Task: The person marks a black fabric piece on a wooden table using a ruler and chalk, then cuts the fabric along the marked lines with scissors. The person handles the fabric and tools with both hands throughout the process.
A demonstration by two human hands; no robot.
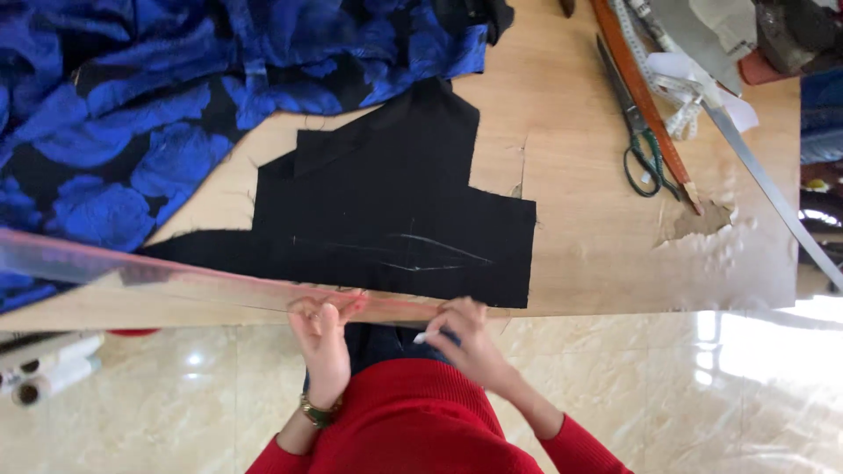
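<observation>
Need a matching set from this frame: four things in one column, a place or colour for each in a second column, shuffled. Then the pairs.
Things:
1. black fabric piece
2. scissors
3. clear ruler
4. blue floral fabric

Places or colours:
A. green handles, upper right of the table
B. heaped at the table's upper left
C. along the table's near edge, under the left hand
D. flat mid-table, with chalk lines on it

Pairs: 1-D, 2-A, 3-C, 4-B
</observation>
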